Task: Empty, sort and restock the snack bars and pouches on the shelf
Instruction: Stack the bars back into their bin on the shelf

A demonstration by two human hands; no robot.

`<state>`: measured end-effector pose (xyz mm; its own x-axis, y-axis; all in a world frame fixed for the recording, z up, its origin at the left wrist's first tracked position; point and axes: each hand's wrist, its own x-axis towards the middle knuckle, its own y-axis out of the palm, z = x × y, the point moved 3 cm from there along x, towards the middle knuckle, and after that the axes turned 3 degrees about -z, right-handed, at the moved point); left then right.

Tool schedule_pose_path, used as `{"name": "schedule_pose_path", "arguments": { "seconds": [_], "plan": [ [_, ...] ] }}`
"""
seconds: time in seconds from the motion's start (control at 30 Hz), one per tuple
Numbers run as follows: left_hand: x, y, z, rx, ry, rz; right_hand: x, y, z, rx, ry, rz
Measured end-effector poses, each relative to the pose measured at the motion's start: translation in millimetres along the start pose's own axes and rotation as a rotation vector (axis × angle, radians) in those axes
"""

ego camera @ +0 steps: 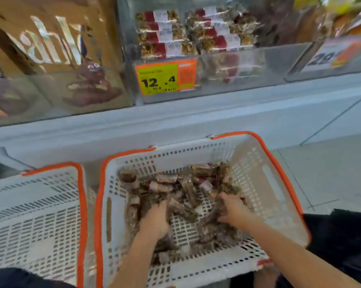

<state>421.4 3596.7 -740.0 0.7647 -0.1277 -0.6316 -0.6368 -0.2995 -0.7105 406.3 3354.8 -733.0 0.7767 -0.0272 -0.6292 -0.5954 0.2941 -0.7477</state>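
Digging into the snack bars [181, 196] heaped in the basket [279, 183] at 6 o'clock, left hand [154, 222] and right hand [233, 208] curl round bars; overfilled grips risk dropping some between baskets

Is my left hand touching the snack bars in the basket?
Touching. The head view shows the left hand down in the basket, its fingers buried among the loose snack bars.
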Motion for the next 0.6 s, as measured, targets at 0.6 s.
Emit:
{"name": "schedule_pose_path", "arguments": {
  "seconds": [0.6],
  "plan": [
    [5.5, -0.8, 43.6, 0.108, -0.254, -0.133, 13.9, 42.7, -18.7, 0.088, -0.002, -0.371]
  ]
}}
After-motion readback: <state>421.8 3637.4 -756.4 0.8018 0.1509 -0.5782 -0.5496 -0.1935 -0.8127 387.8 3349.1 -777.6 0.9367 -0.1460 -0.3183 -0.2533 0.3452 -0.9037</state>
